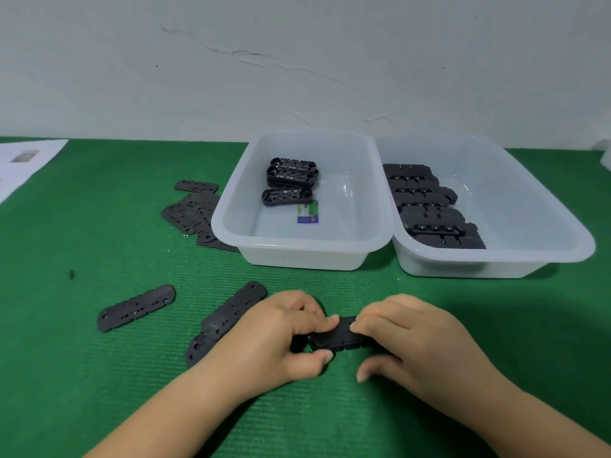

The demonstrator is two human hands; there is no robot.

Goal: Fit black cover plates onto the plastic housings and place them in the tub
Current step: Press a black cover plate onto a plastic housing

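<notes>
We have both hands on one black housing [340,335], low over the green worktop [99,408]: the left hand [281,335] pinches its left end between thumb and fingers, and the right hand [413,338] curls over its right end, fingertips pressing on top. A cover plate seems to sit on it, though our fingers hide most of the seam, so we cannot tell whether it is fully seated. That is the main risk: if we press one end before the other lines up, the plate may sit skewed or pop loose, and a hard squeeze could bend a thin tab. Just left of the left hand lie two stacked spare plates [228,319], partly under the wrist, and a sweep of the arm could knock them away; another plate [135,307] lies further left. Beyond the hands stand two tubs: the left tub [297,249] holds a few open housings [291,181], the right tub [496,259] rows of black parts [426,206]. We could drop the piece in the wrong one.
</notes>
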